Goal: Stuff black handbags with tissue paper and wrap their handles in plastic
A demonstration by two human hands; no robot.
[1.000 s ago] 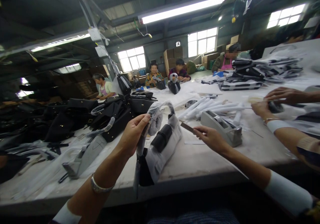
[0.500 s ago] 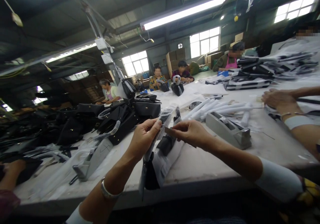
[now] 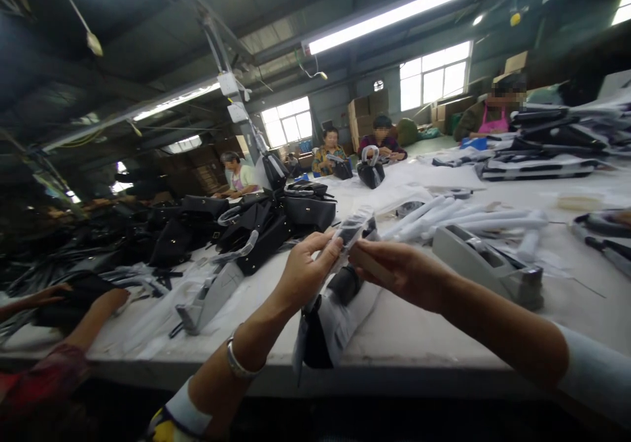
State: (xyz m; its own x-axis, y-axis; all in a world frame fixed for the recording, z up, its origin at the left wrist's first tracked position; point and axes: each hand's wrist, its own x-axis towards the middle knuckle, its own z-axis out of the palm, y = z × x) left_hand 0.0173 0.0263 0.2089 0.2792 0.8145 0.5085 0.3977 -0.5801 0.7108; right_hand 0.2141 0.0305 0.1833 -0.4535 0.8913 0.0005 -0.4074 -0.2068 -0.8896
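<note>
— Where to find the wrapped black bag?
— At six o'clock, by the near edge of the white table; hard to tell whether resting on or overhanging.
— And the left hand?
— At eleven o'clock from the bag, closed in a pinch on the plastic-wrapped handle.
— The right hand?
— At two o'clock, clamped on a brown strip, close against the handle.
— Any likely trouble?
— Perhaps snagging or tearing thin plastic, from too hard a press with the strip. Possibly slipping off the edge, from a loosened pinch.
— Anything to bump?
— Maybe the grey tape dispenser at three o'clock, by a wide right-hand swing.
</note>
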